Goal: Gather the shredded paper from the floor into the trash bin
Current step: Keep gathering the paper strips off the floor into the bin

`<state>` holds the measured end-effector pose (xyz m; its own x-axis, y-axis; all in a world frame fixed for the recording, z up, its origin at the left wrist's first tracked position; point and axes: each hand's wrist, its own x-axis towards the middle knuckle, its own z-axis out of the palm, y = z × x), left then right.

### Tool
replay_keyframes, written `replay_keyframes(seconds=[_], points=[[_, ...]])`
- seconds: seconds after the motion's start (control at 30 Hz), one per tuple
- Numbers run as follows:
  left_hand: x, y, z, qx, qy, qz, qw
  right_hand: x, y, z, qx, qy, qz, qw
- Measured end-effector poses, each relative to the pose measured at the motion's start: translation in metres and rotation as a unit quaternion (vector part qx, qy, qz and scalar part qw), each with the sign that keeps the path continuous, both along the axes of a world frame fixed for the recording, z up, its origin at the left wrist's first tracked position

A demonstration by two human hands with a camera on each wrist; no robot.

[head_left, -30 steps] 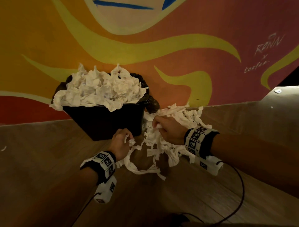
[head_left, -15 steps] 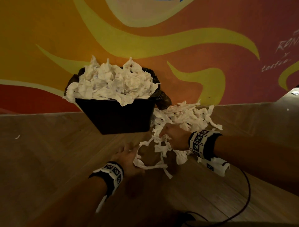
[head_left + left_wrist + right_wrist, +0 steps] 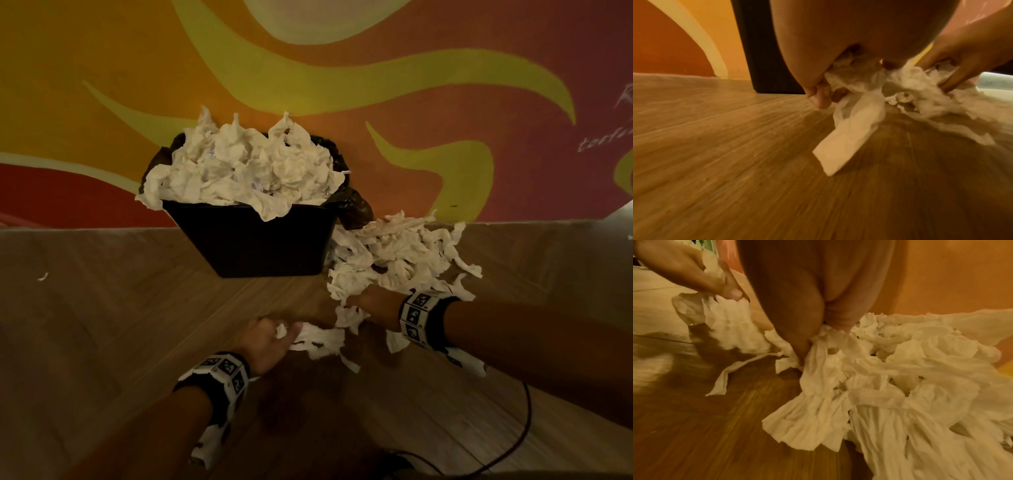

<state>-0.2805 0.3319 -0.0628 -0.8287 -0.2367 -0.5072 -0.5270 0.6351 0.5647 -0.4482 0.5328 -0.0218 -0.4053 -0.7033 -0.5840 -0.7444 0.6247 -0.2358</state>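
Observation:
A black trash bin [image 3: 267, 240] stands against the painted wall, heaped over its rim with crumpled white paper [image 3: 246, 168]. To its right a pile of shredded paper strips [image 3: 400, 257] lies on the wooden floor. My left hand [image 3: 274, 335] is low in front of the bin, fingers curled round a few strips [image 3: 855, 100] that trail to the floor. My right hand [image 3: 363, 305] grips the near edge of the pile [image 3: 818, 350], knuckles up. Both hands are close together, with strips hanging between them.
The wooden floor [image 3: 102, 325] stretches left and toward me. A small white scrap [image 3: 42, 276] lies far left. A black cable [image 3: 507, 445] runs from my right wrist across the floor at lower right. The painted wall [image 3: 342, 85] closes off the back.
My left hand dropped from beside the bin toward the floor and closed on loose strips. My right hand sank with its bunch to the pile's near edge. The view tilted up.

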Motion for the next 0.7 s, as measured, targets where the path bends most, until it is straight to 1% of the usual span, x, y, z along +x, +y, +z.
replay_keyframes(seconds=[0.07, 0.13, 0.2, 0.27, 0.33, 0.4, 0.5, 0.57, 0.6, 0.7], points=[[-0.002, -0.003, 0.004, 0.012, 0.006, 0.044, 0.999, -0.002, 0.001, 0.006, -0.033, -0.013, 0.022, 0.999], [-0.004, -0.005, 0.005, -0.006, 0.037, 0.063, 0.997, -0.005, -0.001, 0.014, -0.049, 0.0, 0.04, 0.998], [-0.008, -0.006, 0.007, -0.007, 0.048, 0.079, 0.996, -0.007, -0.001, 0.026, -0.095, 0.002, 0.0, 0.996], [-0.013, -0.004, 0.01, 0.018, 0.053, 0.085, 0.995, -0.008, 0.001, 0.04, -0.14, 0.005, -0.054, 0.989], [-0.021, 0.002, 0.016, 0.052, 0.081, 0.057, 0.994, -0.008, 0.007, 0.053, -0.172, 0.004, -0.095, 0.98], [-0.03, 0.012, 0.02, 0.074, 0.099, 0.017, 0.992, -0.007, 0.014, 0.065, -0.177, 0.014, -0.13, 0.976], [-0.045, 0.034, 0.019, 0.045, 0.12, -0.038, 0.991, -0.009, 0.027, 0.073, -0.21, 0.022, -0.176, 0.961], [-0.055, 0.052, 0.017, 0.043, 0.112, -0.049, 0.992, -0.012, 0.037, 0.074, -0.231, 0.043, -0.188, 0.954], [-0.059, 0.06, 0.014, 0.032, 0.098, -0.068, 0.992, -0.013, 0.041, 0.074, -0.227, 0.051, -0.184, 0.955], [-0.062, 0.079, 0.002, -0.055, 0.033, -0.176, 0.982, -0.013, 0.054, 0.071, -0.2, 0.049, -0.179, 0.962]])
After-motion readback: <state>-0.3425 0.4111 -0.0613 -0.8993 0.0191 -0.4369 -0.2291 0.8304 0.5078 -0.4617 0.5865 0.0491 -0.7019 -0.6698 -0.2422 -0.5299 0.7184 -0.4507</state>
